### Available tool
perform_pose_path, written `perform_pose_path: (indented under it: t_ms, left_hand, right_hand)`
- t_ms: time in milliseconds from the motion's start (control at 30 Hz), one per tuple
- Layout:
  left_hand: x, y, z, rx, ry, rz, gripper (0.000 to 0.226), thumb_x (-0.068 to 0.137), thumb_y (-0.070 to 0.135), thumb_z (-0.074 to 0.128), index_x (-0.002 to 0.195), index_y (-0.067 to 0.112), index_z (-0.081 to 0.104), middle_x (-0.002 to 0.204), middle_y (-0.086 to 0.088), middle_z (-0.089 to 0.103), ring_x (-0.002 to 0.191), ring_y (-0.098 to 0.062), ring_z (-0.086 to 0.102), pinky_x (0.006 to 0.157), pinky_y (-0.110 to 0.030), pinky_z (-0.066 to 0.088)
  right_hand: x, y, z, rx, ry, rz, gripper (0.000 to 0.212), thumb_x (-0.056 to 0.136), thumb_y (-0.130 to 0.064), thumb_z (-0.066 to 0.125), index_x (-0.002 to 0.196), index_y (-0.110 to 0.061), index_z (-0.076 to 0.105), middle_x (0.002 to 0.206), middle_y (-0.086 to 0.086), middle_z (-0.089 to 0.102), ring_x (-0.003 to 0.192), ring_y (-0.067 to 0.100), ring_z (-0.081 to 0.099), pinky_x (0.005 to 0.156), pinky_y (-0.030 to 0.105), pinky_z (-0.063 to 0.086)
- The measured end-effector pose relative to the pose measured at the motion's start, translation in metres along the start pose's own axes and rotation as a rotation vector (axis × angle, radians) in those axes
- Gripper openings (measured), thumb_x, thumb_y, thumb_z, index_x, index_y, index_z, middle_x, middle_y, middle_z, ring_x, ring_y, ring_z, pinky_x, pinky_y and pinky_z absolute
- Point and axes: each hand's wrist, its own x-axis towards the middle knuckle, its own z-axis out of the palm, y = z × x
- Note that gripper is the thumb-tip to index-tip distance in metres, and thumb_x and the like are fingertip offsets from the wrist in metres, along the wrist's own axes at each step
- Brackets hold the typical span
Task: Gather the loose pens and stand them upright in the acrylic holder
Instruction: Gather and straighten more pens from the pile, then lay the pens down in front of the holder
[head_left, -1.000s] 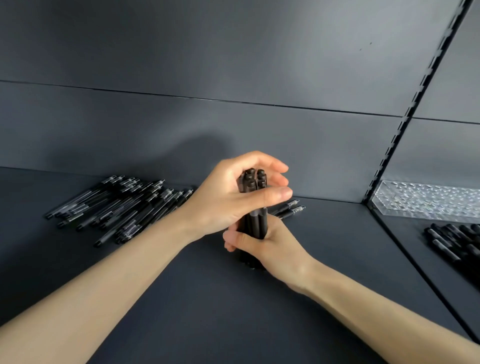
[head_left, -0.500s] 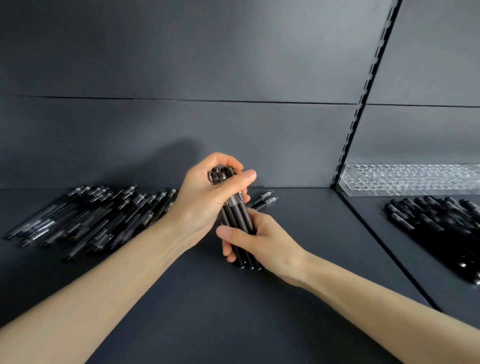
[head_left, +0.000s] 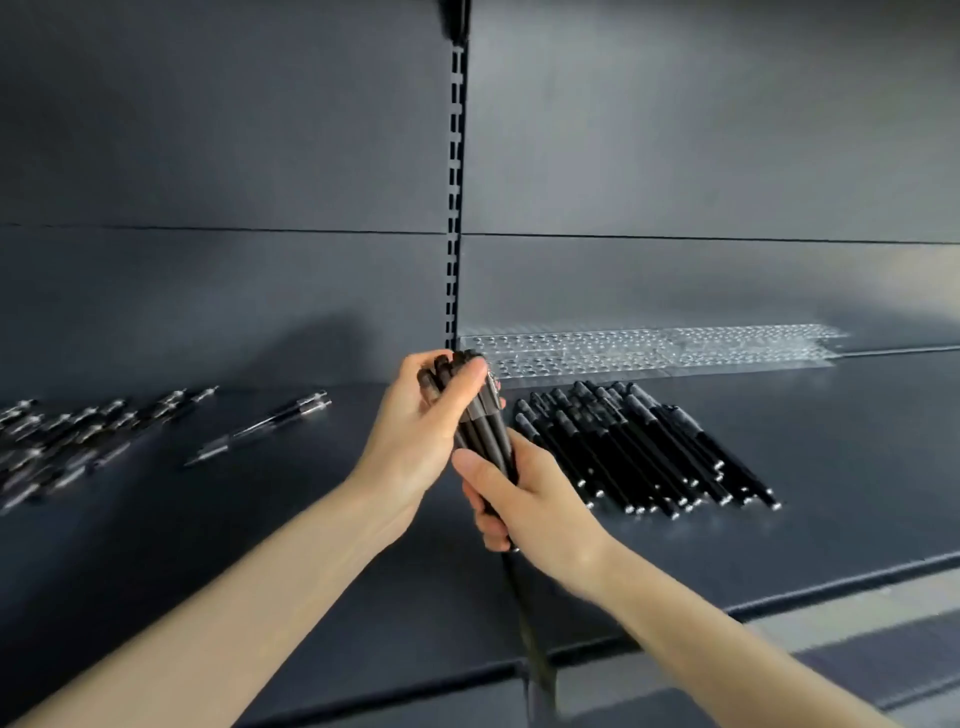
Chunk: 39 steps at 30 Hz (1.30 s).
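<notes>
Nearest, right hand (head_left: 524, 499) grips the lower end of a bundle of black pens (head_left: 485, 431), held upright above the shelf (head_left: 311, 571); left hand (head_left: 421, 431) curls round its top. Gathering step apparently done. Next move calls for carrying the bundle to the acrylic holder (head_left: 649, 348) at far right, behind more loose pens (head_left: 639, 447), and seating them upright.

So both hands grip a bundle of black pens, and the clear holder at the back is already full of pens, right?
Not quite: the head view shows the acrylic holder empty, its holes bare. The left hand and right hand do grip the bundle of black pens.
</notes>
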Motion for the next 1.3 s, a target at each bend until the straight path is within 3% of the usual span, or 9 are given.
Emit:
perform_pose_path:
  t_ms: [200, 400, 500, 667, 833, 900, 967, 1100, 1300]
  left_hand:
    - [-0.012, -0.022, 0.097, 0.091, -0.063, -0.099, 0.049, 0.076, 0.062, 0.063, 0.102, 0.021, 0.066, 0.101, 0.008, 0.071, 0.102, -0.010, 0.064, 0.099, -0.037, 0.043]
    - [0.019, -0.028, 0.151, 0.421, -0.080, 0.025, 0.039, 0.091, 0.053, 0.046, 0.095, 0.018, 0.062, 0.094, 0.010, 0.065, 0.091, -0.004, 0.058, 0.079, -0.020, 0.040]
    - [0.041, -0.035, 0.165, 0.686, -0.067, 0.140, 0.049, 0.095, 0.051, 0.038, 0.081, 0.006, 0.052, 0.080, 0.002, 0.053, 0.082, -0.018, 0.054, 0.077, -0.033, 0.041]
    - [0.066, -0.056, 0.175, 1.018, -0.078, 0.164, 0.053, 0.098, 0.047, 0.026, 0.093, 0.004, 0.057, 0.103, -0.004, 0.054, 0.105, -0.023, 0.046, 0.097, -0.038, 0.031]
    - [0.070, -0.071, 0.174, 1.247, -0.132, 0.089, 0.053, 0.100, 0.046, 0.015, 0.133, 0.021, 0.048, 0.144, 0.003, 0.034, 0.140, -0.014, 0.017, 0.116, -0.044, -0.006]
    - [0.068, -0.071, 0.171, 1.280, -0.095, 0.087, 0.055, 0.099, 0.048, 0.015, 0.141, 0.022, 0.039, 0.149, 0.004, 0.028, 0.143, -0.014, 0.012, 0.116, -0.044, -0.007]
    - [0.064, -0.068, 0.169, 1.258, -0.070, 0.052, 0.062, 0.097, 0.053, 0.014, 0.147, 0.021, 0.027, 0.153, 0.005, 0.023, 0.144, -0.014, 0.011, 0.117, -0.043, -0.004]
    - [0.040, -0.067, 0.171, 1.222, -0.075, -0.046, 0.060, 0.095, 0.058, 0.014, 0.150, 0.034, 0.012, 0.159, 0.007, 0.009, 0.146, -0.013, 0.002, 0.117, -0.042, -0.003]
    - [0.021, -0.074, 0.174, 1.250, -0.117, -0.140, 0.054, 0.095, 0.057, 0.011, 0.147, 0.047, -0.003, 0.157, 0.015, -0.012, 0.144, -0.007, -0.014, 0.117, -0.043, -0.009]
  right_hand:
    - [-0.045, -0.001, -0.098, -0.086, 0.058, 0.019, 0.024, 0.096, -0.027, 0.052, 0.104, -0.009, 0.037, 0.071, 0.003, 0.047, 0.044, 0.012, 0.037, 0.041, 0.024, 0.032]
    - [-0.031, -0.011, -0.173, -0.309, 0.088, 0.029, 0.020, 0.094, -0.034, 0.054, 0.095, -0.018, 0.042, 0.067, 0.002, 0.055, 0.051, 0.021, 0.052, 0.045, 0.028, 0.045]
    - [-0.012, -0.010, -0.198, -0.486, 0.102, 0.010, 0.021, 0.094, -0.036, 0.053, 0.095, -0.015, 0.049, 0.086, 0.005, 0.064, 0.078, 0.023, 0.063, 0.077, 0.041, 0.054]
    - [0.008, 0.000, -0.221, -0.892, 0.058, 0.080, 0.040, 0.096, -0.047, 0.041, 0.071, -0.018, 0.031, 0.089, -0.008, 0.035, 0.101, 0.017, 0.033, 0.102, 0.036, 0.023]
    - [0.016, 0.019, -0.242, -0.961, -0.014, 0.078, 0.026, 0.099, -0.048, 0.029, 0.093, -0.024, 0.039, 0.151, -0.005, 0.012, 0.141, 0.012, 0.000, 0.113, 0.034, -0.006]
    - [0.018, 0.025, -0.250, -0.959, -0.062, 0.072, 0.042, 0.099, -0.048, 0.027, 0.125, -0.018, 0.040, 0.156, -0.006, 0.003, 0.144, 0.012, -0.006, 0.114, 0.035, -0.007]
    - [0.019, 0.027, -0.254, -0.917, -0.101, 0.103, 0.061, 0.099, -0.050, 0.026, 0.148, -0.016, 0.017, 0.159, -0.006, -0.005, 0.145, 0.013, -0.009, 0.115, 0.038, -0.005]
    - [0.015, 0.031, -0.257, -0.755, -0.130, 0.082, 0.068, 0.098, -0.051, 0.028, 0.150, -0.028, -0.009, 0.158, -0.011, -0.013, 0.145, 0.011, -0.013, 0.115, 0.039, -0.004]
    - [0.017, 0.038, -0.256, -0.878, -0.147, 0.025, 0.058, 0.100, -0.049, 0.021, 0.151, -0.029, 0.005, 0.160, -0.006, -0.006, 0.146, 0.017, -0.005, 0.116, 0.037, -0.001]
